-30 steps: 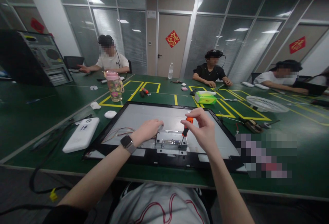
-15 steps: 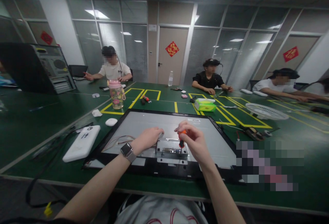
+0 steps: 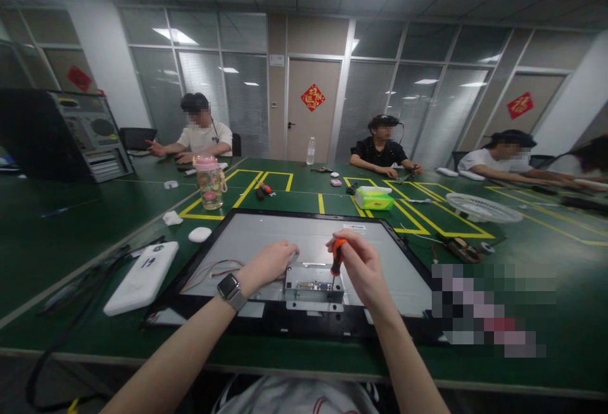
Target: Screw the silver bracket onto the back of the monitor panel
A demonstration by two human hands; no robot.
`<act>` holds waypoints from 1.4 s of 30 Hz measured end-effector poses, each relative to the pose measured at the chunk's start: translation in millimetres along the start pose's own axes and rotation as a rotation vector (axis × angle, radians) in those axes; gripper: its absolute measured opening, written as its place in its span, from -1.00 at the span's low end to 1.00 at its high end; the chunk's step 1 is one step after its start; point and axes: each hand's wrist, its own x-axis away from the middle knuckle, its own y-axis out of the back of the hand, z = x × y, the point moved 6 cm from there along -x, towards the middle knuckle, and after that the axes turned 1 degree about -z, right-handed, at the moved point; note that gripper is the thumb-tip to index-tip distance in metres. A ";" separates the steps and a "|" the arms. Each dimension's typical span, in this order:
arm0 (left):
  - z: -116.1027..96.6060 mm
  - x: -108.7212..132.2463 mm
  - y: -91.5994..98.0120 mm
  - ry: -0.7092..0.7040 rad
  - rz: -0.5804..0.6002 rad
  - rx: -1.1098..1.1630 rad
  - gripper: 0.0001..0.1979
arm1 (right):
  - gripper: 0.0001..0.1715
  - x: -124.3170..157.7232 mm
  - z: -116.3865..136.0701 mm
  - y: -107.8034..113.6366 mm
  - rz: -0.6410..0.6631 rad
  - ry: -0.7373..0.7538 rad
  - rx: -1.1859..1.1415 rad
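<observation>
Low centre of the frame, the right hand [image 3: 365,267] grips an orange-and-black screwdriver [image 3: 337,258], tip down at the right of a silver metal bracket [image 3: 308,273]; the left hand [image 3: 268,266] curls at its upper left, hold unclear. Beneath lies a grey, black-framed flat panel [image 3: 403,269]. I'd judge this screw work, needing a steady tip.

Near the centre, the screwdriver [image 3: 337,256] is orange and black, the bracket [image 3: 304,273] silver, and the panel [image 3: 294,229] pale grey with a black border [image 3: 270,322]. Yellow lines [image 3: 320,204] mark the green table [image 3: 109,224]; at upper centre, a red diamond poster [image 3: 312,97] bears gold characters [image 3: 311,99].
</observation>
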 end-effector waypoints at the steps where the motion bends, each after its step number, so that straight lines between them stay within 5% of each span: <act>1: 0.1 -0.1 -0.1 0.002 0.001 -0.003 -0.67 | -0.77 0.0 -0.1 0.2 -0.005 0.003 -0.010; 7: -0.6 -0.1 -2.8 0.003 0.039 -0.049 -0.67 | -0.84 -1.6 1.1 5.6 -0.061 0.082 0.055; 15: -3.9 2.3 -0.5 -0.018 0.029 -0.111 -0.66 | -0.69 0.9 7.5 8.3 -0.226 0.084 0.261; 21: -4.3 3.3 -0.6 -0.018 0.028 -0.127 -0.65 | -0.85 4.9 17.5 8.1 -0.254 0.230 0.398; 27: -14.4 4.9 1.7 -0.064 0.026 -0.241 -0.66 | -0.77 4.6 23.5 1.2 -0.167 0.217 0.361; 35: -30.2 6.2 2.3 -0.125 -0.037 -0.411 -0.89 | -0.90 4.0 20.4 6.4 -0.216 0.227 0.295; 42: -35.6 5.0 0.2 -0.088 -0.050 -0.477 -0.90 | -0.70 3.3 12.6 4.1 -0.135 0.135 0.282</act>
